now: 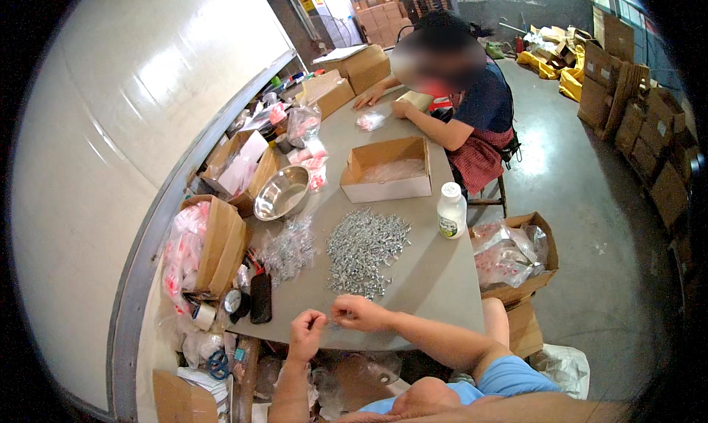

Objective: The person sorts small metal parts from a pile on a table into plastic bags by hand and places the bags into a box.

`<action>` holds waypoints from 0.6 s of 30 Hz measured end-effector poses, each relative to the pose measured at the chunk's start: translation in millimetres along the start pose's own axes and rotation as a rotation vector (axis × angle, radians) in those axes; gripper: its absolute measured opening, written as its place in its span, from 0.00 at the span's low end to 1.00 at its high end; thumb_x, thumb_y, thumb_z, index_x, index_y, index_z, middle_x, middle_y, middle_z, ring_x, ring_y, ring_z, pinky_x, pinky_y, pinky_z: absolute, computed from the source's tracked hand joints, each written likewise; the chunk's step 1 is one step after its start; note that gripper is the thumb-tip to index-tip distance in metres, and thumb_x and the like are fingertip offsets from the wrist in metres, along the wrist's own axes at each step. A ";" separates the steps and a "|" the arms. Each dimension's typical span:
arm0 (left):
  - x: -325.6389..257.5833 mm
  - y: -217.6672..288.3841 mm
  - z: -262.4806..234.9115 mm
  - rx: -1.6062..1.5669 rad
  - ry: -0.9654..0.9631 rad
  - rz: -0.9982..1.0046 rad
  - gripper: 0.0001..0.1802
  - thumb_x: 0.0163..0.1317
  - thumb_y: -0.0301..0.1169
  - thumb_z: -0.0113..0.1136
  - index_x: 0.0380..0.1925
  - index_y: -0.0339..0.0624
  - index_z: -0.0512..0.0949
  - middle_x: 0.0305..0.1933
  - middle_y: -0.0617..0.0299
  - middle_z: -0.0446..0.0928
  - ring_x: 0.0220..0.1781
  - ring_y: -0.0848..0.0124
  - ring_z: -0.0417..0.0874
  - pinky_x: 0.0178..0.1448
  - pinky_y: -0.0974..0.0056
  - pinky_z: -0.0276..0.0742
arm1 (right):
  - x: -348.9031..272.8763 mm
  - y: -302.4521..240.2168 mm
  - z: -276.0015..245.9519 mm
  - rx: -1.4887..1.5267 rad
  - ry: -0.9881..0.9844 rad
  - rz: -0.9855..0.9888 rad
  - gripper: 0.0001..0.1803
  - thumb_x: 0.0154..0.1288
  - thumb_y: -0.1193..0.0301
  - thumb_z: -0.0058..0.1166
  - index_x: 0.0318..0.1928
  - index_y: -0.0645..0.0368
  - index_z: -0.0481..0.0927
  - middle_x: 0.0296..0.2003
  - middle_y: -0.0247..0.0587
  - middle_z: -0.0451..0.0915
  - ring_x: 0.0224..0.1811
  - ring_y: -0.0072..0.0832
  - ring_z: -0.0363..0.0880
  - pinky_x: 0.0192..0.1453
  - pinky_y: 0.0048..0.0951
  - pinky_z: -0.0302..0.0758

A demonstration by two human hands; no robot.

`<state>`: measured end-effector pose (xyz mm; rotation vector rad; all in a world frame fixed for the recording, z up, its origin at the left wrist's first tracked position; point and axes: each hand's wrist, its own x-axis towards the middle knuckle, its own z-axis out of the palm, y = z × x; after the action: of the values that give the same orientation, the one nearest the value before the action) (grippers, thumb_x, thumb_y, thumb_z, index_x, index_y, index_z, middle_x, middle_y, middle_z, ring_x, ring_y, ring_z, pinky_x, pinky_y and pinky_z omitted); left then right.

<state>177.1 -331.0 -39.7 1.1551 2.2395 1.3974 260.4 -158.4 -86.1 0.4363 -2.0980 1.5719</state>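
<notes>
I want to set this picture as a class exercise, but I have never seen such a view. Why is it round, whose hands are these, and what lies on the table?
The picture comes from a wide fisheye camera worn on a person's head, looking down, so straight edges bend near the rim. The two bare arms from the lower edge are that person's own. The left hand and right hand meet at the near table edge, pinching something too small to identify. Just beyond lies a pile of small metal parts, then a steel bowl, an open cardboard box and a white bottle. Another person works at the far end.
</notes>
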 end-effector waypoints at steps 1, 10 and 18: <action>0.2 -2.3 -2.8 -0.020 0.022 -0.017 0.07 0.60 0.27 0.58 0.27 0.34 0.76 0.26 0.66 0.75 0.30 0.79 0.72 0.36 0.72 0.69 | 0.3 1.3 -0.1 0.010 -0.001 0.026 0.06 0.55 0.76 0.52 0.33 0.62 0.72 0.30 0.42 0.73 0.34 0.35 0.73 0.38 0.32 0.72; 94.5 -27.1 -68.3 0.389 0.429 0.033 0.10 0.56 0.29 0.61 0.33 0.32 0.79 0.24 0.62 0.78 0.28 0.73 0.77 0.38 0.69 0.73 | -4.7 32.3 23.9 0.169 -0.025 0.166 0.05 0.54 0.76 0.52 0.31 0.62 0.72 0.25 0.40 0.72 0.27 0.27 0.70 0.33 0.29 0.70; 284.2 37.6 33.8 0.539 0.291 0.452 0.17 0.57 0.40 0.56 0.35 0.36 0.80 0.36 0.50 0.79 0.39 0.54 0.79 0.48 0.56 0.71 | -10.1 42.6 26.1 0.116 -0.154 0.128 0.06 0.53 0.73 0.53 0.30 0.63 0.73 0.24 0.44 0.71 0.24 0.31 0.69 0.31 0.33 0.69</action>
<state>30.4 -91.5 26.9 1.8257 2.7946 1.1896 241.9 -171.4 -131.7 0.4852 -2.1948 1.7915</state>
